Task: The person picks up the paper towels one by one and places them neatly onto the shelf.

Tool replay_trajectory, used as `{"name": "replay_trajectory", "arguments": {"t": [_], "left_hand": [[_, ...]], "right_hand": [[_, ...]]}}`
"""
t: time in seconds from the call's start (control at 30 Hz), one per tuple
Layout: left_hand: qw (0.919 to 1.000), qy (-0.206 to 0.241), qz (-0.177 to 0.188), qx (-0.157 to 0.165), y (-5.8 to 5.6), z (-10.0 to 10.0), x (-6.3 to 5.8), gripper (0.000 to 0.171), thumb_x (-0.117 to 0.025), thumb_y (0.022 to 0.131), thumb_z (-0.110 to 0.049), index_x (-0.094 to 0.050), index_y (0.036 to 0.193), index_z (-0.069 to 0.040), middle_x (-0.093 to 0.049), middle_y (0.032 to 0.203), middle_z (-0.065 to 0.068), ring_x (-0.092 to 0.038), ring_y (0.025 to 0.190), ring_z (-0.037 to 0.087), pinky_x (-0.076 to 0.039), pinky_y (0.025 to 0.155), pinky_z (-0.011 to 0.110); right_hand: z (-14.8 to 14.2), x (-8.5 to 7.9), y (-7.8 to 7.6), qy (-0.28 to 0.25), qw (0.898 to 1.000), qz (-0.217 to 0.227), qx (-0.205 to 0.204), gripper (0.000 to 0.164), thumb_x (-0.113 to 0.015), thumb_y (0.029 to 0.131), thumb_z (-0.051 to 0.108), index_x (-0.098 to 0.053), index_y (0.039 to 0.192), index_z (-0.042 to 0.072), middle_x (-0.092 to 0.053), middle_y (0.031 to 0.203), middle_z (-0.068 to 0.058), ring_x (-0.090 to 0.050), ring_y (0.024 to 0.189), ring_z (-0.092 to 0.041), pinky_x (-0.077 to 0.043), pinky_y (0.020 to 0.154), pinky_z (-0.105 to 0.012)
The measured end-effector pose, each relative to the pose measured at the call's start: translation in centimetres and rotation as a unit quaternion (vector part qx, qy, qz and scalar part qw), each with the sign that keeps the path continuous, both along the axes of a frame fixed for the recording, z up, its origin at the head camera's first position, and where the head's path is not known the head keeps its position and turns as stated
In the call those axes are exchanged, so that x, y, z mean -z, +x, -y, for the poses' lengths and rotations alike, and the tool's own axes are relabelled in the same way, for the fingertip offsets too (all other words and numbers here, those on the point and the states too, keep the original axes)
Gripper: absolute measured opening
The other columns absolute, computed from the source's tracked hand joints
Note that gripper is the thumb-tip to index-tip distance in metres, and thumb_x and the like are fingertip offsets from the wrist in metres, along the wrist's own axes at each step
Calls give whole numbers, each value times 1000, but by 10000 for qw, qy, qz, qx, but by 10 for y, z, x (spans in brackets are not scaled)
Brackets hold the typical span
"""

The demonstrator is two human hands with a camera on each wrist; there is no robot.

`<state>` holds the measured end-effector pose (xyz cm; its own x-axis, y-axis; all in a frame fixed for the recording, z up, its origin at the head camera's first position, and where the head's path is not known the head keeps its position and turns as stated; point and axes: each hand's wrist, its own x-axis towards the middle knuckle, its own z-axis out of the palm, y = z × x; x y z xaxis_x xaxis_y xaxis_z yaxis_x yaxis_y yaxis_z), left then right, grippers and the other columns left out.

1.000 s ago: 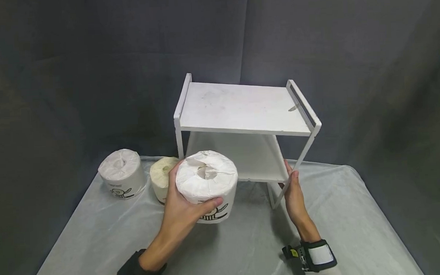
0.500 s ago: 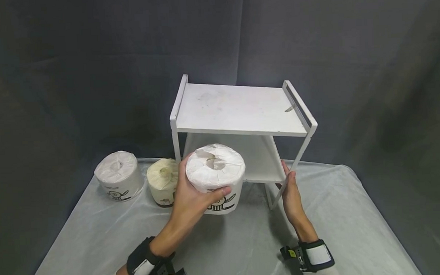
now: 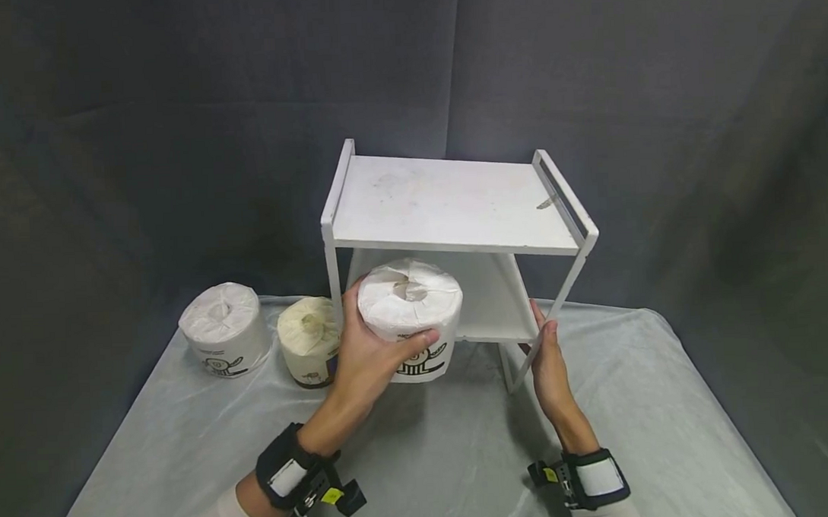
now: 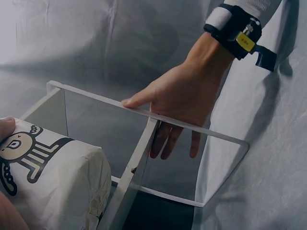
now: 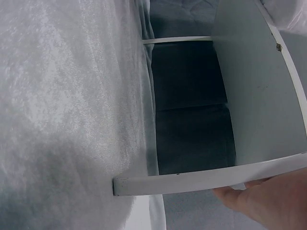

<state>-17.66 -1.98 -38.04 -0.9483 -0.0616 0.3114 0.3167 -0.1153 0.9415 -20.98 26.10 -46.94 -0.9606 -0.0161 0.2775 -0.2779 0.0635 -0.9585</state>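
My left hand [image 3: 372,353] grips a white paper-wrapped toilet roll [image 3: 409,303] with a black cartoon print, thumb across its front. The roll is upright in the air before the lower shelf of a white two-tier shelf rack [image 3: 446,204]. In the left wrist view the printed roll [image 4: 57,163] is close to the lower shelf's edge. My right hand [image 3: 552,371] holds the rack's right front leg low down, thumb in front and fingers behind. From the right wrist view, part of that hand [image 5: 273,201] shows against the leg [image 5: 206,181].
Left of the rack stand a second white toilet roll [image 3: 225,330] and a cream-coloured one [image 3: 309,342]. A pale grey cloth [image 3: 188,449] covers the table. Dark grey fabric [image 3: 246,143] hangs behind the rack.
My left hand has carried the toilet roll rightward and away from me, closer to the lower shelf. My right hand keeps its hold on the rack's leg.
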Motion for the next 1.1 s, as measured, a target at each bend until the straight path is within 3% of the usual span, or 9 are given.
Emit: {"name": "replay_trajectory", "arguments": {"t": [0.4, 0.8, 1.1], "left_hand": [[9991, -374, -39, -192, -14, -5, 0, 110, -98, 70, -11, -32, 158, -16, -47, 152, 9, -46, 138, 24, -35, 117, 47], [9997, -118, -194, -133, -30, -25, 4, 112, -98, 69, -10, -31, 159, -14, -49, 152, 11, -49, 137, 26, -38, 118, 47], [9986, -309, -256, -343, -41, -38, 3, 112, -101, 67, -12, -35, 157, -16, -51, 151, 10, -52, 135, 27, -41, 116, 47]], "right_hand": [[1, 1, -1, 8, 10000, 43, 17, 80, -9, 110, 63, -10, 171, 10, -12, 176, -17, -17, 159, -41, -8, 126, -70], [1, -1, 1, -67, 9999, 92, 1, 79, -8, 111, 61, -8, 170, 9, -12, 176, -17, -15, 160, -39, -9, 126, -69], [3, -3, 0, -34, 10000, 54, 37, 81, -9, 111, 62, -9, 170, 7, -14, 175, -18, -16, 160, -40, -10, 126, -69]]}}
